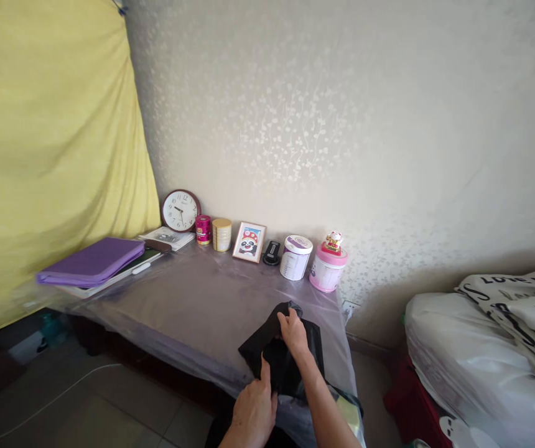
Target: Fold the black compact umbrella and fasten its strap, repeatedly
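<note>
A thin, crumpled black bag [270, 339], dark and slightly glossy, lies at the table's near right corner. My right hand [294, 333] pinches the far part of it, raising a fold between thumb and fingers. Closer to me, my left hand [255, 401] grips the near edge, its index finger stretched up along the bag's opening. What lies inside the bag, if anything, is hidden. By the right forearm, a pale yellow item [350, 415] shows at the table corner.
Along the wall stand a clock [181, 210], a pink tin [203, 230], a picture frame [249, 242], a white tub [296, 257] and a pink tub [328, 272] with a cat figurine. A purple folder [93, 261] lies left. Bulky bags [468, 348] fill the right.
</note>
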Available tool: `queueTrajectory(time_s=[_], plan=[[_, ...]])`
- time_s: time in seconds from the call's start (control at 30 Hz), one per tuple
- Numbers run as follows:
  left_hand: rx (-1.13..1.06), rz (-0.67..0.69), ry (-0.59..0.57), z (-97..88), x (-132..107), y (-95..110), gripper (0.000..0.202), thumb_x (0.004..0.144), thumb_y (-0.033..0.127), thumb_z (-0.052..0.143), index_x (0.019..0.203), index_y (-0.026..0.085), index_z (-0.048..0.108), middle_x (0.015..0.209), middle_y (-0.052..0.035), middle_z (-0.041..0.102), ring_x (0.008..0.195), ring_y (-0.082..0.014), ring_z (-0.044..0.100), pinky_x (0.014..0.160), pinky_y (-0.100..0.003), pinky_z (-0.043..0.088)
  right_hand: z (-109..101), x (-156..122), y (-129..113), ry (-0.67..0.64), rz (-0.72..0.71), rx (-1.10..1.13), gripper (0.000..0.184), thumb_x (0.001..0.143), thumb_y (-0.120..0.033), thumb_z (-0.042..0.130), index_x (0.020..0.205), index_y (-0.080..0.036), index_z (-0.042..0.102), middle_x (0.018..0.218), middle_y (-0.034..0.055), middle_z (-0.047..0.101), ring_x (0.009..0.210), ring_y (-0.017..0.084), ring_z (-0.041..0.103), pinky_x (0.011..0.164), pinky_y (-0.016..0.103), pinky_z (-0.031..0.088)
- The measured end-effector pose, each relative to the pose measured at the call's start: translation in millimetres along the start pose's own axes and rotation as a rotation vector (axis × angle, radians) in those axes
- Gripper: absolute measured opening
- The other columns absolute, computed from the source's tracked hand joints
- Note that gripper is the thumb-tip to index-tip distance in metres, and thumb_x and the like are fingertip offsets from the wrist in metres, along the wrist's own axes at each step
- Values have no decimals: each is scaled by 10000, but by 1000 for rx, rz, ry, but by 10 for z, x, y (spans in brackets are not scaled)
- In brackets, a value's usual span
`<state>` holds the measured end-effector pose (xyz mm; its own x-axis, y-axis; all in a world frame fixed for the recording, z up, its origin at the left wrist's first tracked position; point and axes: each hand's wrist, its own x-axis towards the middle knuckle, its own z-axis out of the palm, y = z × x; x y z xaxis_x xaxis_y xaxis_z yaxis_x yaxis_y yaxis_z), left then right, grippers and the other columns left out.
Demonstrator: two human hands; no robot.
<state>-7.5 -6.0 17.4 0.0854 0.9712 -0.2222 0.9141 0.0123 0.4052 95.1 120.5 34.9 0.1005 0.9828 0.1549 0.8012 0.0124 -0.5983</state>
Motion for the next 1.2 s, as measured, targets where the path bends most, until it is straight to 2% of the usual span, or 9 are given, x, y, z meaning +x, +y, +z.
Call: queueTrajectory(time_s=[0.13, 0.33, 0.43, 0.57, 0.63, 0.73, 0.9, 1.07, 1.2], plan=[[3, -18, -19, -37, -15, 9, 597, 839, 209, 353, 1385, 87, 143, 971, -138, 634, 892, -204, 601, 723, -262, 406, 12, -62, -98, -88, -3, -83, 352, 880, -308, 352, 1147, -124, 487, 661, 45, 689, 739, 178, 664, 672, 241, 431], [-45, 16, 33, -91, -139, -54, 637, 869, 274, 349, 1399, 114, 35, 1087, -135, 589, 900, -188, 603, 735, -242, 419, -33, -104, -135, -107, -69, -70, 272, 879, -274, 335, 1022, -179, 547, 670, 16, 690, 669, 141, 648, 617, 212, 408], [-1, 35, 93, -119, -196, -84, 639, 862, 252, 357, 1403, 222, 19, 1277, -136, 439, 926, -177, 591, 744, -240, 432, -51, -131, -134, -118, -96, -46, 244, 873, -261, 345, 953, -198, 567, 659, -4, 689, 674, 136, 643, 614, 209, 398], [87, 112, 161, -194, -195, -31, 641, 805, 190, 422, 1377, 327, 169, 1434, -87, 214, 1133, -243, 454, 847, -308, 414, -63, -185, -164, -126, -137, -66, 237, 873, -245, 353, 895, -215, 588, 658, -15, 691, 725, 138, 648, 646, 213, 394], [102, 161, 175, -200, -165, 10, 658, 778, 177, 442, 1367, 346, 202, 1478, -45, 95, 1116, -259, 452, 849, -335, 414, -64, -200, -175, -133, -149, -73, 239, 874, -243, 357, 872, -222, 595, 669, -17, 694, 728, 137, 650, 645, 212, 394], [109, 160, 141, -143, -106, 36, 723, 763, 142, 431, 1374, 371, 120, 1490, -31, 9, 1009, -237, 522, 792, -343, 441, -59, -202, -166, -143, -165, -62, 238, 873, -240, 364, 858, -231, 602, 680, -24, 696, 730, 137, 650, 644, 212, 399], [61, 140, -2, -65, -42, 15, 742, 769, 66, 373, 1392, 310, 54, 1484, -104, 12, 931, -166, 591, 748, -252, 455, -71, -297, -117, -107, -265, -13, 236, 869, -236, 385, 932, -247, 612, 739, -26, 695, 753, 138, 628, 683, 225, 422], [98, 125, -13, -60, -25, 30, 679, 760, 14, 328, 1387, 233, 182, 1478, -119, 42, 978, -164, 587, 791, -235, 449, -142, -592, -8, -43, -567, 167, 265, 894, -260, 373, 955, -251, 630, 928, 16, 674, 873, 148, 579, 815, 276, 444], [96, 117, -22, -46, -6, 54, 691, 755, -10, 282, 1396, 201, 135, 1474, -123, 20, 971, -160, 592, 792, -234, 454, -136, -652, 154, -39, -674, 189, 276, 900, -244, 370, 1026, -232, 615, 986, 38, 667, 1044, 171, 527, 934, 353, 402]])
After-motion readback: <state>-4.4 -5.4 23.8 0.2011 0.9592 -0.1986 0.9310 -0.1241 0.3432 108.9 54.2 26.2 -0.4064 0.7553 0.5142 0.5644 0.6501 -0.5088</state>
